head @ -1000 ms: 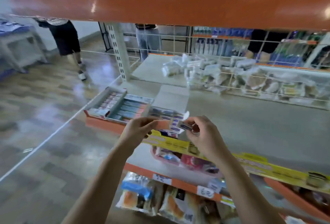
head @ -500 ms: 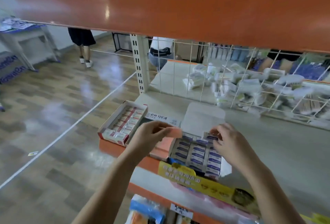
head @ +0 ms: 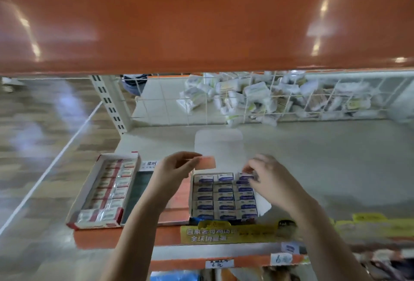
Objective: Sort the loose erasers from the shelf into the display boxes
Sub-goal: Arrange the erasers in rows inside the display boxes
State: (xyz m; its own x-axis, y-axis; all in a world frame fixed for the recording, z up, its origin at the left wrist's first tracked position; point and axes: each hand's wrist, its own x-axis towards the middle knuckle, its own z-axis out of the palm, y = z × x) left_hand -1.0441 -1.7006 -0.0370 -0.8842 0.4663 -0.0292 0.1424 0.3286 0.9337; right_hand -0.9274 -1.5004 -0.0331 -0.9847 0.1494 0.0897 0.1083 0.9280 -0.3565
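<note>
The left hand (head: 172,168) holds up an orange flap (head: 207,161) of the box, its fingers (head: 190,157) pinching the flap's left end. Half a second ago the same flap sat lower and nearer the box; now it is lifted just above the back left corner of the blue box (head: 224,195). The right hand (head: 271,180) has come down to the back right corner of that box, and its fingers (head: 249,168) are curled narrowly round a blue eraser (head: 245,176) there, pressing it in at the end of the right-hand column. A second ago that hand held an eraser up in the air, clear of the box.

Below the right fingers, the blue box shows three columns of blue-labelled erasers packed close together. Behind both sets of fingers the white lid (head: 218,146) of the box stands open, tilted back. To the left of the left fingers lies a red box (head: 105,191) with red-labelled erasers in two rows, and between it and the left forearm a dark box (head: 136,193), its contents too blurred to tell. All three boxes rest at the front of the shelf (head: 324,157). The view has swung downward since the earlier moments, so the orange beam (head: 201,23) overhead fills more of the scene.
</note>
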